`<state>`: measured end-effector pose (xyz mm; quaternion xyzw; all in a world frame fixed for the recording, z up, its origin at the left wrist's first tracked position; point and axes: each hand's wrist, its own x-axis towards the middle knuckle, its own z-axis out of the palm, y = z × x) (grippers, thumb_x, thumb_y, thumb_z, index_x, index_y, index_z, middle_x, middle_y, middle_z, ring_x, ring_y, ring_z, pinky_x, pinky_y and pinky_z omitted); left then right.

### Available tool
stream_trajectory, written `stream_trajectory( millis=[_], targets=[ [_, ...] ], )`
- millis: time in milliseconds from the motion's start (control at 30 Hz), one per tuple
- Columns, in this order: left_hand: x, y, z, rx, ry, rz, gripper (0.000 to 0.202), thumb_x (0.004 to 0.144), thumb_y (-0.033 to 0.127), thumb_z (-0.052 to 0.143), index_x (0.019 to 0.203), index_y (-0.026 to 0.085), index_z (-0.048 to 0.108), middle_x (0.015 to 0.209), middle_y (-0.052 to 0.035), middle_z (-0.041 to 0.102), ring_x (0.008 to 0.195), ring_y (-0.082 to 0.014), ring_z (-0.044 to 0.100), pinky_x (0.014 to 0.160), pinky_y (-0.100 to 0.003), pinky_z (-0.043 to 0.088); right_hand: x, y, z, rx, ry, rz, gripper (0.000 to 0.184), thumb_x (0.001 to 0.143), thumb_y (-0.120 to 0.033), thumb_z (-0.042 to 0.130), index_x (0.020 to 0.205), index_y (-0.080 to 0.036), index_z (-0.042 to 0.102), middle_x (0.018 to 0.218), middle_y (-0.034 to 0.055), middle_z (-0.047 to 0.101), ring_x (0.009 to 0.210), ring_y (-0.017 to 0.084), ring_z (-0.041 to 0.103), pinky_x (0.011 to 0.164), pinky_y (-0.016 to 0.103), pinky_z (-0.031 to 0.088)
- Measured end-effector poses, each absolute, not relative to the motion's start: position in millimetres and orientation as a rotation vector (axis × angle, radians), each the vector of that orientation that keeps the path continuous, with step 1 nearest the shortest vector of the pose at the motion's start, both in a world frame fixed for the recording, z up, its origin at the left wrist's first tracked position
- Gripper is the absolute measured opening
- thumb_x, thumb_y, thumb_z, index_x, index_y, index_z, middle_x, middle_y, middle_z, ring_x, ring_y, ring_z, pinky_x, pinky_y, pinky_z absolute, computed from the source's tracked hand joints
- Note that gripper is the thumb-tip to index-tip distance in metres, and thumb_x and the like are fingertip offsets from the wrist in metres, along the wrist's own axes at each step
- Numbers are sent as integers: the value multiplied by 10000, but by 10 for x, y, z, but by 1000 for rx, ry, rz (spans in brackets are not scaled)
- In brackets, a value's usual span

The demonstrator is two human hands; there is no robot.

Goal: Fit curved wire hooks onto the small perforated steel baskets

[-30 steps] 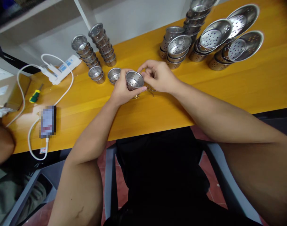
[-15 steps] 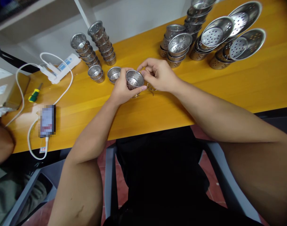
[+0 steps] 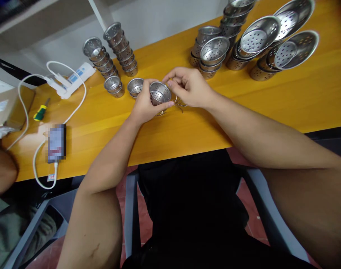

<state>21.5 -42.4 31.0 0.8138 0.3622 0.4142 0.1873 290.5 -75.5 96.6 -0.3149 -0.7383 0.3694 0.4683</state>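
Note:
My left hand [image 3: 146,101] is wrapped round a small perforated metal cup [image 3: 160,92], its open mouth tilted up toward me. At the cup's right rim, my right hand [image 3: 185,86] is pinched, thumb against forefinger; whatever lies between the fingertips is too small to make out. Thin bent metal wires [image 3: 181,106] lie on the table under the right hand. Just behind the left hand stands another perforated cup [image 3: 135,87], partly hidden by that hand.
Stacks of perforated cups [image 3: 122,48] stand back left, with a shorter stack [image 3: 113,86] before them. Larger cups and flared strainers [image 3: 257,39] fill the back right. A power strip [image 3: 75,80], screwdriver [image 3: 41,112] and cabled phone [image 3: 56,144] lie left; a person's arm [image 3: 2,164] is beyond.
My right fingers have shifted very slightly at the cup's rim. The left hand keeps its hold on the cup, and the view has tilted a little.

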Motion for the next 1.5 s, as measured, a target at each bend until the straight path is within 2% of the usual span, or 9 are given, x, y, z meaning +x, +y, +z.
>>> stream_trajectory(
  millis=[167, 367, 633, 867, 967, 1067, 1233, 1367, 1500],
  targets=[
    [185, -352, 235, 2327, 992, 1144, 1211, 831, 1072, 1048, 1652, 317, 576, 1572, -144, 751, 1526, -438, 816, 1391, -647, 648, 2889, -732, 936, -744, -1781, 895, 574, 1082, -885, 941, 1076, -338, 766, 926, 53, 756, 805, 288, 641, 672, 428, 538],
    [184, -362, 247, 2319, 989, 1128, 1202, 829, 1060, 1063, 1648, 323, 582, 1545, -130, 754, 1460, -412, 834, 1348, -616, 666, 2893, -729, 935, -789, -1784, 869, 540, 1083, -866, 931, 1083, -353, 765, 897, 47, 725, 763, 293, 573, 626, 438, 490],
    [190, -389, 260, 2324, 948, 1165, 1238, 773, 1098, 1059, 1624, 324, 601, 1507, -121, 786, 1387, -392, 873, 1291, -600, 712, 2811, -754, 899, -774, -1757, 859, 464, 1120, -768, 946, 1073, -339, 776, 829, 26, 664, 700, 262, 513, 602, 421, 506],
    [200, -466, 304, 2232, 931, 1161, 1042, 961, 1126, 881, 1556, 294, 683, 1402, -100, 820, 1279, -327, 877, 1226, -568, 738, 2910, -771, 1042, -636, -1781, 1178, 588, 1055, -833, 1053, 1088, -288, 833, 775, -3, 716, 627, 196, 583, 536, 355, 486],
    [186, -465, 294, 2148, 872, 1128, 1032, 971, 1158, 826, 1518, 289, 716, 1367, -97, 830, 1240, -314, 877, 1182, -554, 747, 2987, -732, 1076, -488, -1840, 1315, 678, 978, -830, 1145, 1159, -242, 859, 835, 2, 798, 608, 153, 628, 534, 329, 490],
    [182, -461, 285, 2101, 850, 1085, 1064, 948, 1176, 827, 1535, 298, 706, 1394, -101, 830, 1269, -320, 873, 1183, -550, 741, 3007, -706, 1075, -459, -1830, 1378, 726, 923, -823, 1199, 1157, -241, 835, 889, 9, 839, 627, 142, 656, 555, 327, 503],
    [197, -464, 283, 2124, 851, 1064, 1141, 868, 1139, 955, 1591, 309, 656, 1459, -102, 801, 1356, -350, 865, 1268, -590, 716, 2955, -729, 1060, -572, -1773, 1363, 779, 851, -909, 1201, 1048, -298, 759, 729, -47, 720, 592, 158, 563, 541, 351, 462],
    [193, -436, 252, 2186, 881, 1080, 1048, 932, 1036, 1000, 1596, 305, 649, 1506, -119, 787, 1430, -374, 846, 1331, -610, 696, 2922, -749, 1040, -643, -1752, 1346, 763, 829, -909, 1206, 1021, -323, 757, 702, -41, 698, 577, 191, 554, 502, 372, 441],
    [180, -396, 209, 2245, 878, 1071, 1036, 966, 1029, 975, 1603, 289, 629, 1510, -123, 793, 1437, -377, 840, 1332, -597, 691, 2898, -736, 1000, -661, -1757, 1322, 745, 850, -901, 1196, 1004, -325, 750, 690, -43, 678, 587, 193, 549, 497, 367, 448]
  ],
)
